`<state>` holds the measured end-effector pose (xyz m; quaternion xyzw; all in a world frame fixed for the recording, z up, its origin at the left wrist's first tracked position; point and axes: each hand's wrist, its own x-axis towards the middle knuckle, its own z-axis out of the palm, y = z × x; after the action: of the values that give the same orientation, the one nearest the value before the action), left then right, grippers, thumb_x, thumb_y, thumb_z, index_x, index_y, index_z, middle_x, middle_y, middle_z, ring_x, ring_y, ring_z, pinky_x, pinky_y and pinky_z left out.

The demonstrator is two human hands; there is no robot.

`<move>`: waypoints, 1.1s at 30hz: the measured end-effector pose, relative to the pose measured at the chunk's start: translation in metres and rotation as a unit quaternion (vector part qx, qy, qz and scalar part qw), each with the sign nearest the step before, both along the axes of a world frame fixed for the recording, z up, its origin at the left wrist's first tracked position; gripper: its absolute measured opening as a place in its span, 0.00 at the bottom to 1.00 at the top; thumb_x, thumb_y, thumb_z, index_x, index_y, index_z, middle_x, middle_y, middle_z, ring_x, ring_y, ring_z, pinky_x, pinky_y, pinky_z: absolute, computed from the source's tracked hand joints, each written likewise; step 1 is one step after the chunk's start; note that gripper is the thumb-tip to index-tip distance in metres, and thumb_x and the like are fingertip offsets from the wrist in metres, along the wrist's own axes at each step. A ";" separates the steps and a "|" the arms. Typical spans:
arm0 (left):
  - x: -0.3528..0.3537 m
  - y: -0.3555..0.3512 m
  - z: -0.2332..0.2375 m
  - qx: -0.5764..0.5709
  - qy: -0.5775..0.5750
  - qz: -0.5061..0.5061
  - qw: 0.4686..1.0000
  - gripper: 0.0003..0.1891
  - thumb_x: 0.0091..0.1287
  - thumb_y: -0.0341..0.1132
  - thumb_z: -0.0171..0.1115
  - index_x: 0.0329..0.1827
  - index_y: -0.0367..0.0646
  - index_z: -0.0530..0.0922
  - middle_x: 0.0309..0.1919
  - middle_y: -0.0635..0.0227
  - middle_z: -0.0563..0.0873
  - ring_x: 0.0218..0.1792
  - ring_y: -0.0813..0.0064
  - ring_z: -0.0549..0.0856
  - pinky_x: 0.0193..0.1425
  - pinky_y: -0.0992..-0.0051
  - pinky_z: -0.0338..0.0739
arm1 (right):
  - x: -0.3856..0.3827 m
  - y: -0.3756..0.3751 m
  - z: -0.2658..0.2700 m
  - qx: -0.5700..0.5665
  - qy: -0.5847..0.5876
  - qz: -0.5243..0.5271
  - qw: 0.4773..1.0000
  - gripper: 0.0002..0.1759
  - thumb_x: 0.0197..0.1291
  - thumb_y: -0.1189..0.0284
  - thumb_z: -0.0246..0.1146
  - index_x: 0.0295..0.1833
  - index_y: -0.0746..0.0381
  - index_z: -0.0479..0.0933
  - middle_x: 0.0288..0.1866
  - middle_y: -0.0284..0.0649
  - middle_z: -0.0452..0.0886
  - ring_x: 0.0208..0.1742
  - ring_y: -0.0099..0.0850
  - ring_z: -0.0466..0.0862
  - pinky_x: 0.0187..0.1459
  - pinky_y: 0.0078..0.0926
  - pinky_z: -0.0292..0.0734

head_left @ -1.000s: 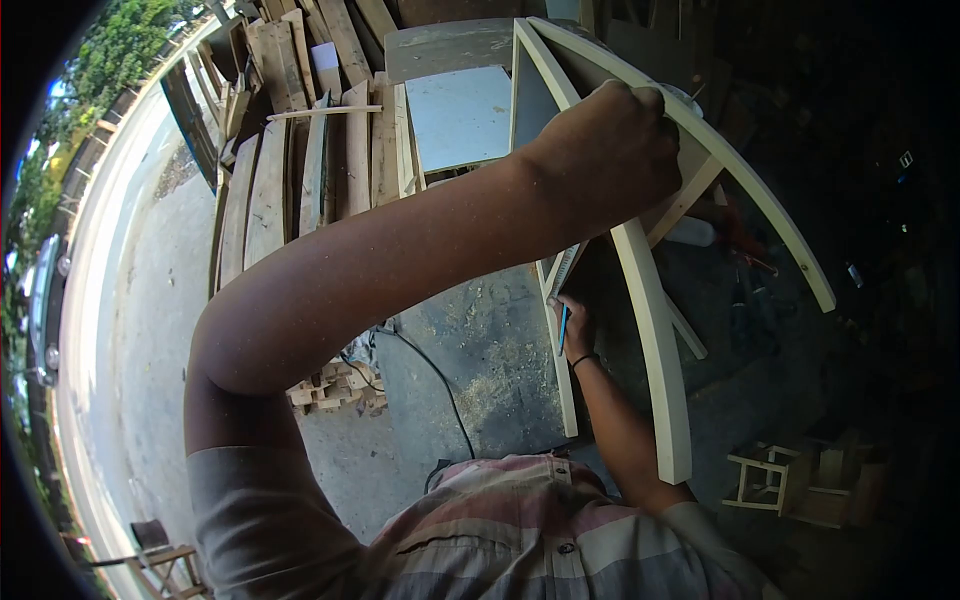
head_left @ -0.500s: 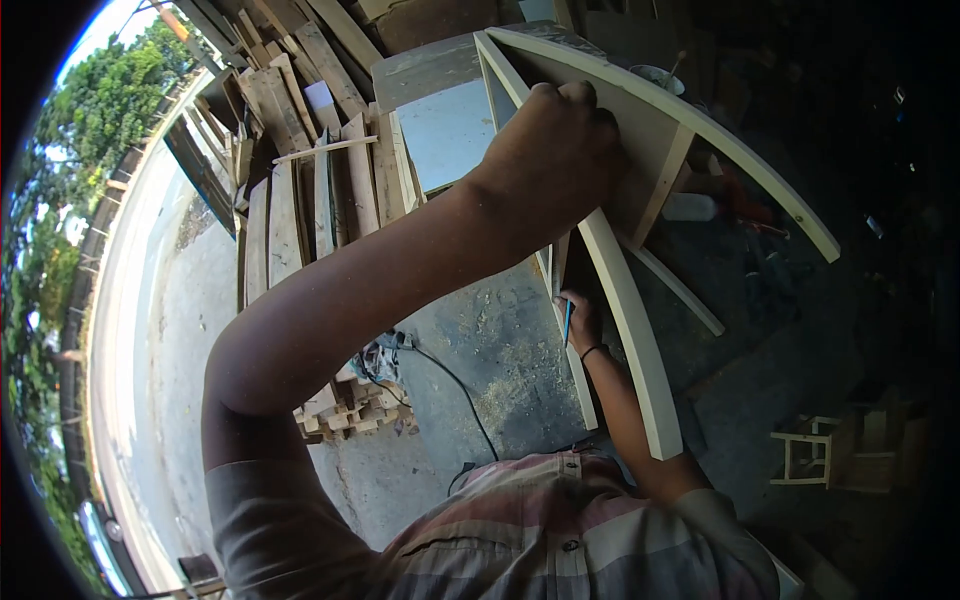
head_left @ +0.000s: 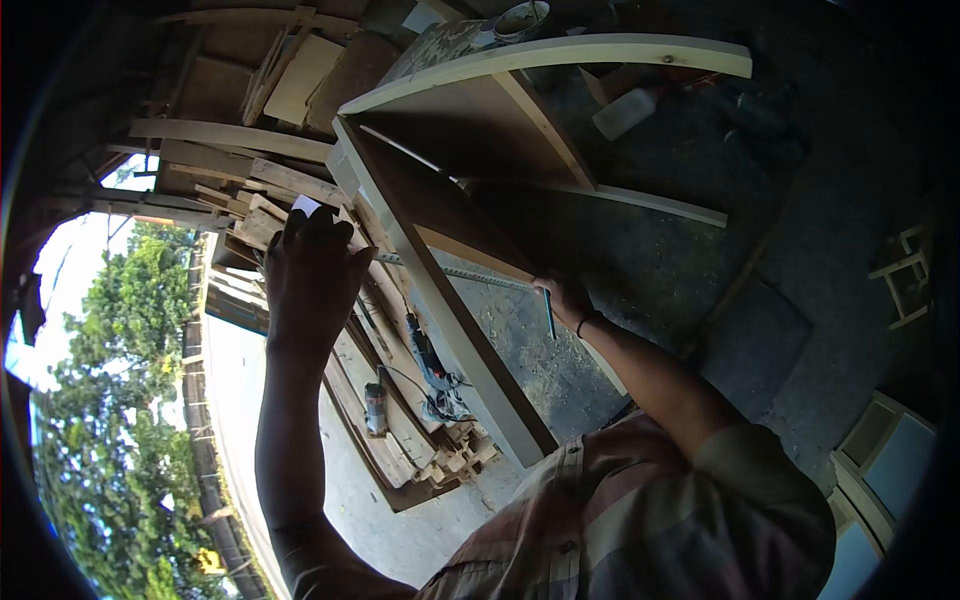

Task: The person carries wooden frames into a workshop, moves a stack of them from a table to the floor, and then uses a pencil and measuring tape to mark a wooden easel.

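Observation:
A pale wooden frame [head_left: 430, 270] with legs and a dark panel stands tilted in front of me. My left hand [head_left: 312, 265] is raised left of it, fingers curled at one end of a thin marked measuring tape [head_left: 460, 272]; the palm is hidden. The tape stretches behind the near leg to the frame's inner rail [head_left: 475, 252]. There my right hand [head_left: 565, 300] pinches a blue pencil [head_left: 549, 314], its fingers close to the tape's other end and the rail.
Stacked planks [head_left: 375, 395] lie at the left, with a can [head_left: 375, 408] and a corded power tool [head_left: 425, 350] on them. A white bottle [head_left: 625, 113] and a bucket [head_left: 522, 20] are beyond the frame. Small wooden frames [head_left: 905, 280] stand right.
My left hand has moved left, away from the frame, and the tape now shows between my hands. The view has turned, and the frame appears at another angle. My right hand still has the pencil.

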<state>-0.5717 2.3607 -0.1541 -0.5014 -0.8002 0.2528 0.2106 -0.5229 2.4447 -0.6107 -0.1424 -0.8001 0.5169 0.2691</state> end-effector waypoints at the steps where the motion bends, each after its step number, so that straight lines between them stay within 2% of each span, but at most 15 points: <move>1: -0.001 -0.001 0.001 -0.009 0.004 -0.001 1.000 0.12 0.60 0.41 0.71 0.36 0.41 0.83 0.36 0.63 0.82 0.44 0.62 0.81 0.49 0.60 0.78 | 0.000 0.000 0.000 0.006 -0.004 -0.001 1.000 0.07 0.57 0.69 0.64 0.40 0.59 0.84 0.39 0.46 0.83 0.44 0.46 0.83 0.47 0.41 0.77; 3: -0.002 -0.005 0.000 0.012 -0.044 -0.026 0.999 0.14 0.60 0.43 0.71 0.34 0.42 0.80 0.34 0.64 0.79 0.42 0.61 0.80 0.46 0.59 0.77 | -0.001 0.001 -0.002 0.007 -0.005 -0.002 1.000 0.08 0.58 0.70 0.63 0.40 0.59 0.84 0.39 0.47 0.83 0.44 0.46 0.83 0.47 0.41 0.77; 5: 0.006 -0.002 0.001 0.000 -0.054 0.023 0.998 0.14 0.63 0.42 0.68 0.31 0.41 0.79 0.33 0.62 0.79 0.40 0.60 0.81 0.45 0.59 0.77 | -0.002 0.002 -0.004 0.004 0.002 0.003 1.000 0.08 0.58 0.69 0.61 0.39 0.59 0.84 0.39 0.47 0.83 0.45 0.46 0.83 0.47 0.41 0.77; 9: 0.008 -0.006 -0.017 -0.006 -0.019 0.030 0.999 0.09 0.64 0.38 0.66 0.32 0.41 0.79 0.35 0.59 0.79 0.43 0.56 0.81 0.42 0.57 0.80 | -0.002 0.003 -0.006 -0.007 0.003 0.009 1.000 0.09 0.59 0.69 0.60 0.40 0.59 0.84 0.39 0.46 0.83 0.45 0.45 0.83 0.47 0.42 0.77; 12: 0.011 -0.012 -0.037 0.017 -0.060 0.034 0.998 0.09 0.63 0.37 0.66 0.32 0.41 0.79 0.37 0.59 0.80 0.45 0.56 0.82 0.42 0.57 0.81 | -0.007 0.003 -0.013 -0.002 0.002 0.015 1.000 0.09 0.59 0.69 0.61 0.40 0.59 0.84 0.39 0.45 0.83 0.46 0.45 0.83 0.47 0.42 0.78; 13: 0.010 -0.017 -0.045 0.046 -0.087 0.043 0.994 0.08 0.64 0.35 0.65 0.35 0.40 0.79 0.35 0.57 0.81 0.39 0.53 0.81 0.45 0.55 0.77 | -0.007 0.002 -0.013 -0.011 0.008 0.012 1.000 0.09 0.60 0.69 0.60 0.41 0.59 0.84 0.39 0.45 0.83 0.46 0.45 0.83 0.48 0.41 0.78; 16: 0.023 -0.013 -0.064 0.046 -0.095 0.137 0.985 0.12 0.63 0.34 0.65 0.47 0.40 0.78 0.38 0.56 0.83 0.42 0.51 0.82 0.47 0.54 0.77 | -0.007 -0.003 -0.017 -0.024 0.030 -0.003 0.999 0.08 0.60 0.70 0.61 0.40 0.59 0.84 0.40 0.45 0.83 0.45 0.45 0.83 0.47 0.41 0.77; 17: 0.023 -0.019 -0.072 0.043 -0.103 0.098 0.989 0.15 0.63 0.34 0.67 0.50 0.41 0.76 0.39 0.54 0.83 0.41 0.51 0.83 0.44 0.55 0.78 | -0.008 -0.004 -0.019 -0.024 0.046 -0.013 0.999 0.07 0.59 0.70 0.62 0.40 0.59 0.83 0.40 0.44 0.83 0.45 0.45 0.83 0.46 0.40 0.77; 19: 0.024 -0.028 -0.097 0.182 -0.179 0.013 0.967 0.10 0.63 0.34 0.65 0.43 0.38 0.78 0.37 0.52 0.80 0.41 0.50 0.82 0.42 0.53 0.79 | -0.003 0.001 -0.013 -0.023 0.039 -0.005 0.999 0.07 0.60 0.70 0.62 0.40 0.59 0.83 0.41 0.44 0.83 0.45 0.45 0.83 0.47 0.40 0.77; 20: 0.028 -0.026 -0.108 0.207 -0.196 0.001 0.959 0.12 0.61 0.30 0.67 0.46 0.39 0.76 0.35 0.53 0.79 0.37 0.49 0.82 0.39 0.53 0.78 | -0.001 0.003 -0.008 -0.021 0.032 0.006 0.999 0.07 0.60 0.70 0.62 0.41 0.59 0.83 0.42 0.44 0.83 0.46 0.45 0.83 0.47 0.40 0.77; 21: 0.026 -0.025 -0.121 0.207 -0.176 -0.028 0.962 0.10 0.60 0.30 0.68 0.42 0.39 0.77 0.35 0.54 0.79 0.35 0.51 0.82 0.36 0.54 0.78 | 0.000 0.004 -0.007 -0.024 0.031 0.005 0.999 0.07 0.60 0.70 0.62 0.41 0.59 0.83 0.42 0.44 0.83 0.46 0.45 0.83 0.47 0.40 0.77; 23: 0.023 -0.025 -0.140 0.102 -0.119 -0.018 0.987 0.07 0.63 0.31 0.66 0.36 0.40 0.76 0.37 0.54 0.78 0.38 0.53 0.81 0.40 0.56 0.77 | 0.001 0.006 -0.007 -0.017 0.016 0.021 1.000 0.07 0.60 0.69 0.62 0.42 0.58 0.83 0.42 0.43 0.83 0.46 0.44 0.83 0.47 0.39 0.77; 27: 0.024 -0.003 -0.151 -0.002 -0.069 0.002 0.998 0.06 0.65 0.31 0.63 0.33 0.39 0.76 0.41 0.55 0.78 0.44 0.53 0.79 0.47 0.56 0.75 | 0.000 0.003 -0.007 -0.040 0.034 0.000 0.999 0.08 0.60 0.72 0.60 0.39 0.61 0.84 0.40 0.45 0.83 0.46 0.44 0.83 0.48 0.39 0.78; 30: 0.011 -0.003 -0.166 -0.014 -0.104 0.007 0.994 0.06 0.66 0.31 0.61 0.34 0.38 0.77 0.47 0.53 0.77 0.50 0.52 0.75 0.53 0.55 0.73 | -0.004 0.000 -0.013 -0.038 0.025 -0.007 0.999 0.08 0.59 0.72 0.60 0.38 0.60 0.84 0.41 0.45 0.83 0.45 0.44 0.83 0.47 0.39 0.78; 33: 0.012 0.004 -0.170 0.050 -0.108 -0.040 0.992 0.06 0.64 0.31 0.63 0.35 0.37 0.77 0.52 0.51 0.75 0.53 0.50 0.74 0.54 0.54 0.73 | -0.006 0.000 -0.017 -0.042 0.037 -0.011 0.998 0.07 0.58 0.71 0.60 0.37 0.60 0.83 0.39 0.45 0.84 0.44 0.45 0.83 0.45 0.40 0.78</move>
<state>-0.5598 2.3643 -0.3240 -0.5465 -0.8089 0.1487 0.1579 -0.5292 2.4447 -0.6277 -0.1431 -0.7657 0.5519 0.2976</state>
